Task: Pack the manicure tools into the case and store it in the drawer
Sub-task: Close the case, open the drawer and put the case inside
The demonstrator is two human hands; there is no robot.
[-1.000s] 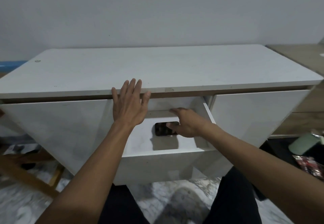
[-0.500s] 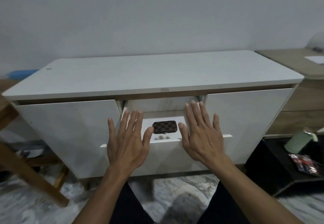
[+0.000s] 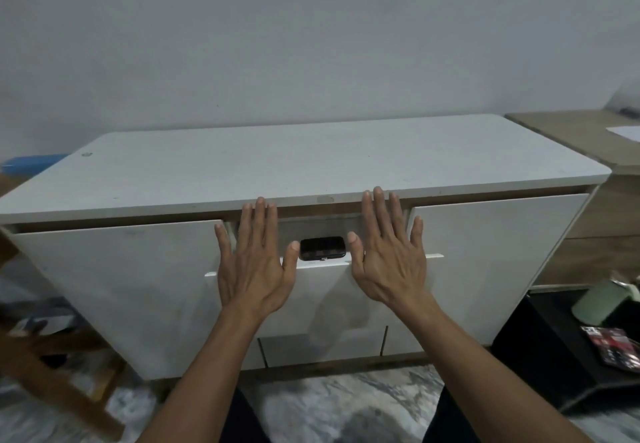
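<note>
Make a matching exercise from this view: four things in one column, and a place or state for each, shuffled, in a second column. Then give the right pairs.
Things:
1. case
2. left hand
3. green container
4. drawer

Places or states:
A. partly open
B. lying inside the drawer
C. fingers straight and spread, in front of the drawer, left of the case
D. low down at the far right

Pairs: 1-B, 2-C, 3-D, 4-A

**Case in the middle drawer, a hand at each side**

The case (image 3: 322,248) is seen inside the drawer (image 3: 322,290), which is set between two door panels under the tabletop (image 3: 311,162). The left hand (image 3: 254,264) and right hand (image 3: 389,259) are spread before the drawer front, apparently touching it, with the case between them.
</note>
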